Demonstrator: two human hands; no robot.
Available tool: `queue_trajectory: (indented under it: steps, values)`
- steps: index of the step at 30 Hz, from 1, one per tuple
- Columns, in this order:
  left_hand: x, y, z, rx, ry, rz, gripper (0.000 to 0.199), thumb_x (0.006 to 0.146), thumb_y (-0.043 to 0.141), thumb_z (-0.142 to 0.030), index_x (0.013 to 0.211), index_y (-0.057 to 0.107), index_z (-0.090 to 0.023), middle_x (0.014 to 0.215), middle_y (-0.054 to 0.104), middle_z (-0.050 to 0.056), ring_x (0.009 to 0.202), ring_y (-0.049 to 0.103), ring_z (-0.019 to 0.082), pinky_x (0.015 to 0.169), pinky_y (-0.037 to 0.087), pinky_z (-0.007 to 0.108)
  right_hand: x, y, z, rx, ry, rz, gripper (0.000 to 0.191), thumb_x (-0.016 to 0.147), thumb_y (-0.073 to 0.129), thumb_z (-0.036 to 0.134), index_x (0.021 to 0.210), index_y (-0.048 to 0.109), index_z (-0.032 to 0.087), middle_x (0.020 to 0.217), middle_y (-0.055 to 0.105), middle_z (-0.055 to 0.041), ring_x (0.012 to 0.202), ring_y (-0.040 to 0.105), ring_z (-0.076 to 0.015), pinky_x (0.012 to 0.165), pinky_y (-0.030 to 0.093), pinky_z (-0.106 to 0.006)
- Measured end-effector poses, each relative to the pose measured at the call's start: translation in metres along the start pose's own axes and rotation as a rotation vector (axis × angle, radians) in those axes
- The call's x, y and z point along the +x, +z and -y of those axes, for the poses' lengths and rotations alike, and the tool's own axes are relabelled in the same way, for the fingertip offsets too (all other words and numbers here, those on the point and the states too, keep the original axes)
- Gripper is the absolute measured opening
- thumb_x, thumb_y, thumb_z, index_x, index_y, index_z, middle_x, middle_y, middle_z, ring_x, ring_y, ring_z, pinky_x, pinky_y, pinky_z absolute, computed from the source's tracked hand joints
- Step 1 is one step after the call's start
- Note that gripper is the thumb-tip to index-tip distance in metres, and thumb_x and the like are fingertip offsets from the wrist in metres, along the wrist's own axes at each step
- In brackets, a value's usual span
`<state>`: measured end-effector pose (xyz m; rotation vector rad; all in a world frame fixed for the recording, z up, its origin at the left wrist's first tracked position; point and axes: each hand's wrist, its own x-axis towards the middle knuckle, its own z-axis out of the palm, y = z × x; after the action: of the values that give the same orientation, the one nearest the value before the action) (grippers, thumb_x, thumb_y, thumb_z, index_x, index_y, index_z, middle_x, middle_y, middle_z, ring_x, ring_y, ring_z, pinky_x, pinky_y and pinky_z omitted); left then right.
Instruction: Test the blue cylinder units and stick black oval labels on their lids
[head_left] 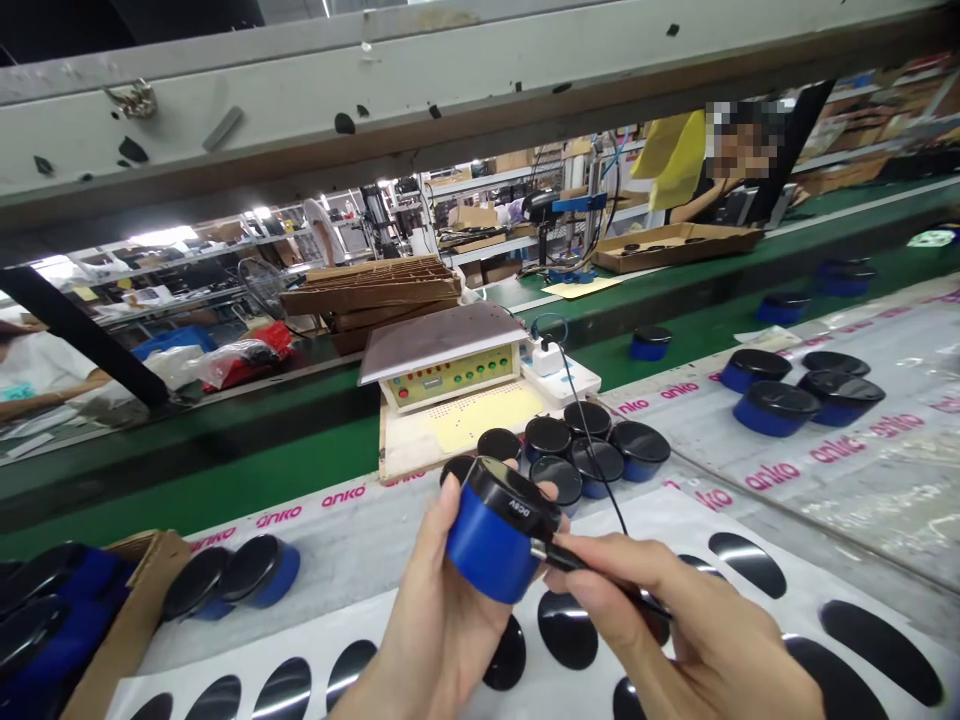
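My left hand (442, 610) is wrapped round a blue and black round device (491, 545), held tilted above the table with "DC5V" printed on its black rim. In my right hand (660, 610), thumb and forefinger pinch a black cable plug (566, 558), its metal tip at the device's side; whether it is inserted I cannot tell. The thin black cable (592, 430) rises to a white adapter behind. Beneath both hands lies a white sheet (420, 625) with black oval stickers (568, 630). Several more blue and black devices (637, 448) stand just behind the held one.
At the left is a cardboard box (139, 620) of devices, with two more (262, 570) beside it. A control box (457, 365) stands behind. More devices (776, 405) sit at the right, some on the green belt (315, 460). A person (739, 160) is at the back right.
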<state>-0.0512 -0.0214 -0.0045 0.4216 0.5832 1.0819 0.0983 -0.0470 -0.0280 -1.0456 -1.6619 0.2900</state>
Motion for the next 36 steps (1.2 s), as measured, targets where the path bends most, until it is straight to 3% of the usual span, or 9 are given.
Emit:
queue_trajectory:
  steps: [4,8,12,17,21,25,27,30,36]
  values:
    - [-0.005,-0.003,-0.001,0.173,0.070,0.024,0.049,0.079,0.066,-0.045,0.122,0.055,-0.025,0.120,0.062,0.008,0.110,0.059,0.027,0.095,0.046,0.038,0.001,-0.003,0.002,0.000,0.043,-0.044,0.015,0.088,0.056,0.026,0.101,0.060,0.030,0.081,0.071,0.0039,0.055,0.064,-0.0135,0.048,0.053,-0.024]
    - [-0.006,-0.005,-0.003,0.414,0.254,0.084,0.055,0.075,0.071,-0.041,0.124,0.051,-0.028,0.129,0.055,0.006,0.116,0.054,0.027,0.099,0.043,0.037,0.003,-0.009,0.001,-0.031,-0.031,-0.050,0.012,0.089,0.055,0.025,0.100,0.060,0.029,0.072,0.068,0.0068,0.042,0.054,-0.0075,0.045,0.050,-0.019]
    - [-0.007,-0.009,-0.003,0.712,0.482,0.085,0.057,0.074,0.071,-0.041,0.124,0.047,-0.028,0.127,0.053,0.005,0.116,0.052,0.025,0.097,0.043,0.031,0.001,-0.014,-0.001,-0.140,-0.050,-0.030,0.013,0.088,0.056,0.021,0.100,0.060,0.025,0.073,0.069,0.0041,0.051,0.061,-0.0099,0.060,0.055,-0.021]
    - [-0.009,-0.019,-0.003,1.112,0.664,0.101,0.060,0.081,0.063,-0.044,0.132,0.033,-0.035,0.139,0.038,0.004,0.125,0.044,0.022,0.100,0.042,0.030,0.003,-0.009,-0.007,-0.091,-0.072,-0.032,0.019,0.091,0.050,0.016,0.106,0.058,0.023,0.071,0.068,0.0025,0.053,0.063,-0.0107,0.055,0.053,-0.019]
    - [-0.004,-0.023,-0.009,1.630,1.055,0.039,0.070,0.081,0.063,-0.045,0.139,0.030,-0.025,0.129,0.035,0.010,0.123,0.041,0.023,0.104,0.040,0.034,0.008,-0.002,-0.015,-0.047,-0.057,0.048,0.023,0.092,0.047,0.017,0.112,0.056,0.023,0.088,0.069,-0.0012,0.077,0.067,-0.0128,0.064,0.054,-0.018]
    - [-0.004,-0.018,-0.015,1.891,1.542,0.100,0.054,0.082,0.065,-0.014,0.131,0.043,-0.013,0.116,0.043,0.011,0.118,0.045,0.024,0.102,0.044,0.039,0.006,0.002,-0.021,-0.024,-0.081,0.062,0.023,0.092,0.047,0.017,0.113,0.054,0.025,0.095,0.068,-0.0023,0.081,0.066,-0.0123,0.068,0.053,-0.017]
    - [-0.007,-0.014,-0.015,1.905,1.681,0.179,0.045,0.078,0.061,0.000,0.120,0.052,-0.014,0.112,0.043,0.009,0.119,0.046,0.027,0.102,0.046,0.045,0.004,0.004,-0.023,-0.006,-0.104,0.052,0.023,0.092,0.046,0.016,0.111,0.054,0.026,0.096,0.067,-0.0019,0.077,0.065,-0.0116,0.068,0.052,-0.017]
    - [-0.014,-0.006,-0.014,1.976,1.732,0.191,0.039,0.074,0.058,0.008,0.104,0.062,-0.018,0.096,0.040,0.003,0.121,0.044,0.024,0.107,0.042,0.044,0.003,0.004,-0.024,0.033,-0.150,0.067,0.025,0.092,0.044,0.014,0.111,0.052,0.026,0.096,0.066,-0.0022,0.079,0.063,-0.0122,0.068,0.052,-0.017]
    - [-0.018,0.000,-0.011,2.132,1.756,0.168,0.028,0.073,0.066,-0.002,0.092,0.068,-0.023,0.076,0.038,0.000,0.107,0.048,0.024,0.104,0.044,0.045,0.004,0.003,-0.029,0.090,-0.213,0.158,0.030,0.090,0.041,0.007,0.113,0.052,0.023,0.094,0.062,-0.0037,0.082,0.060,-0.0123,0.071,0.050,-0.018]
